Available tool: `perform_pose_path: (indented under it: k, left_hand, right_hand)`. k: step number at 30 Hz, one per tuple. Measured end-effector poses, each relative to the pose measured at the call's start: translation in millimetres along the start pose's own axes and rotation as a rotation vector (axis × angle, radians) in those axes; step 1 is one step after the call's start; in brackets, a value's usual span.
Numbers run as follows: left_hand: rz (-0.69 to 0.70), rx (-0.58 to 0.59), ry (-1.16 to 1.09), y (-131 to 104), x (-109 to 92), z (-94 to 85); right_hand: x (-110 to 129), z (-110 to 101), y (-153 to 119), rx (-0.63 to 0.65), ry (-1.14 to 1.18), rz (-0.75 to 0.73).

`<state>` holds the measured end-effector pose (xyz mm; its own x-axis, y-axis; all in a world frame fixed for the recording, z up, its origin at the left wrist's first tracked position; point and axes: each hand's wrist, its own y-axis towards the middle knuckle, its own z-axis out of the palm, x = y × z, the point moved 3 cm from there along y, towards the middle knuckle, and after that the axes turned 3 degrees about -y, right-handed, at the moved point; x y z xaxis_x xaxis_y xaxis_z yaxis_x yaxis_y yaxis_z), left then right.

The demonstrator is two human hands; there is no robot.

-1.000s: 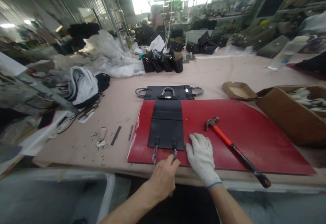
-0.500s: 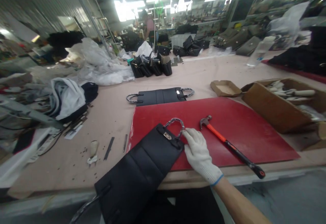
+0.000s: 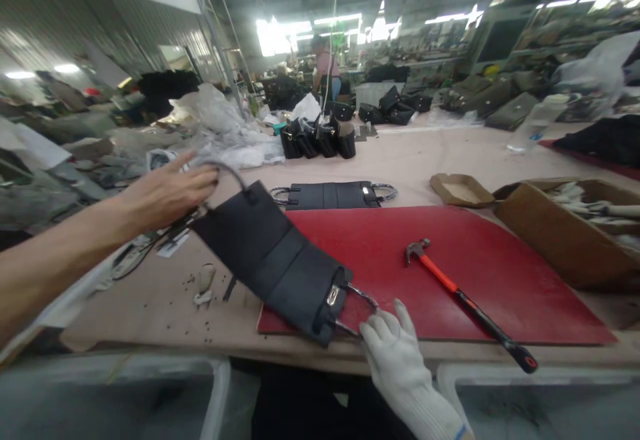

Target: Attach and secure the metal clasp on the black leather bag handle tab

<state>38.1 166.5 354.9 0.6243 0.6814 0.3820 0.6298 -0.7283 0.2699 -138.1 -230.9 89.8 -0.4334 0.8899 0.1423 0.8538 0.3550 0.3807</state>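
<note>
A flat black leather bag panel (image 3: 280,253) with a metal clasp is stretched slantwise over the near edge of the red board (image 3: 480,260). My bare left hand (image 3: 183,190) is closed on the loop handle at its upper left end. At the lower right, my right hand (image 3: 395,347), in a white knit glove, grips the other, plastic-wrapped handle near the clasp. A claw hammer (image 3: 445,280) with an orange and black handle lies on the board to the right. A second black bag panel (image 3: 330,195) rests flat behind the board.
An awl-like tool (image 3: 204,283) sits among small black bits at left. To the right are a small cardboard tray (image 3: 463,190) and a cardboard box (image 3: 560,227) of tools. Black bags (image 3: 317,139) and plastic wrapping (image 3: 210,127) stand farther back, with a person (image 3: 326,70) beyond.
My left hand has come into view holding the far handle. The bag panel has swung round, its left end raised and its clasp end lowered. My right hand has moved down toward the edge.
</note>
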Motion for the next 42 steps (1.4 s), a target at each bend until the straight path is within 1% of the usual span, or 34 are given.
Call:
perform_pose_path:
  k: [1, 2, 3, 4, 5, 6, 7, 8, 10, 12, 14, 16, 18, 20, 22, 25, 27, 29, 31, 32, 34, 35, 37, 39, 40, 41, 42]
  left_hand:
    - [0.065, 0.054, 0.045, 39.9, 3.2, 3.0]
    - [0.093, 0.089, 0.092, 75.3, 2.6, 8.2]
    - [0.109, 0.107, 0.124, 104.9, -2.2, 15.7]
    - [0.122, 0.117, 0.142, 127.8, -11.2, 25.9]
    - [0.124, 0.118, 0.14, 143.6, -23.5, 38.5]
    - [0.11, 0.115, 0.116, 152.3, -38.0, 53.0]
    - [0.085, 0.115, 0.075, 154.3, -53.8, 69.1]
    - [0.055, 0.119, 0.018, 150.4, -70.5, 86.0]
    - [-0.005, 0.141, -0.133, 128.6, -104.8, 119.3]
    - [-0.055, 0.166, -0.324, 94.9, -140.6, 148.0]
    - [-0.154, 0.166, -0.516, 56.4, -176.4, 169.3]
    - [-0.272, 0.137, -0.658, 18.7, -211.1, 182.8]
    - [-0.385, 0.106, -0.728, -13.1, -241.1, 189.7]
    - [-0.462, 0.095, -0.748, -35.3, -262.6, 191.8]
    - [-0.492, 0.106, -0.756, -46.7, -273.5, 191.3]
    - [-0.498, 0.126, -0.773, -49.4, -274.3, 189.5]
    - [-0.498, 0.128, -0.777, -47.5, -271.7, 189.4]
    - [-0.505, 0.123, -0.775, -46.1, -271.2, 190.6]
    - [-0.512, 0.11, -0.775, -45.7, -272.6, 192.6]
    - [-0.51, 0.097, -0.781, -45.8, -272.9, 193.4]
    - [-0.508, 0.046, -0.817, -46.5, -269.3, 193.0]
    - [-0.517, 0.009, -0.841, -47.6, -264.1, 191.7]
    - [-0.589, -0.058, -0.853, -53.2, -244.8, 187.9]
    - [-0.75, -0.058, -0.764, -65.1, -215.1, 185.5]
    - [-0.85, -0.018, -0.68, -73.3, -198.0, 186.0]
    - [-0.946, 0.043, -0.582, -82.6, -180.5, 187.8]
    - [-1.014, 0.119, -0.498, -91.9, -164.0, 191.1]
  right_hand:
    - [9.2, -0.1, -2.6, -0.005, -0.012, 0.008]
    - [18.4, -0.4, -3.7, -0.006, -0.025, 0.014]
    - [26.9, -0.9, -3.7, -0.005, -0.041, 0.019]
    - [34.3, -1.2, -2.7, -0.003, -0.06, 0.025]
    - [40.0, -1.1, -1.1, 0.004, -0.077, 0.03]
    - [43.9, -0.2, 0.6, 0.015, -0.09, 0.034]
    - [45.7, 1.6, 2.1, 0.03, -0.101, 0.038]
    - [45.7, 4.1, 3.3, 0.051, -0.112, 0.043]
    - [42.7, 10.5, 3.7, 0.09, -0.124, 0.048]
    - [39.9, 16.4, 2.8, 0.11, -0.126, 0.04]
    - [41.2, 19.8, 2.5, 0.111, -0.118, 0.032]
    - [48.9, 20.9, 4.5, 0.115, -0.101, 0.01]
    - [61.9, 21.2, 8.4, 0.129, -0.068, -0.029]
    - [76.5, 22.2, 12.5, 0.139, -0.03, -0.065]
    - [87.6, 24.2, 15.7, 0.127, 0.012, -0.077]
    - [93.8, 27.2, 18.8, 0.075, 0.072, -0.088]
    - [91.4, 26.5, 20.3, 0.043, 0.123, -0.112]
    - [84.0, 21.8, 22.5, -0.004, 0.2, -0.147]
    - [70.7, 14.5, 26.7, -0.077, 0.263, -0.16]
    - [61.7, 11.2, 29.9, -0.113, 0.268, -0.143]
    - [40.7, 8.4, 38.3, -0.15, 0.226, -0.063]
    - [30.4, 9.4, 43.0, -0.135, 0.195, -0.021]
    - [13.8, 14.6, 51.3, -0.067, 0.153, 0.031]
    - [5.2, 20.3, 56.2, 0.002, 0.145, 0.046]
    - [3.7, 22.5, 57.2, 0.028, 0.149, 0.052]
    - [3.6, 23.9, 57.6, 0.04, 0.153, 0.066]
    - [4.5, 24.7, 57.6, 0.044, 0.157, 0.085]
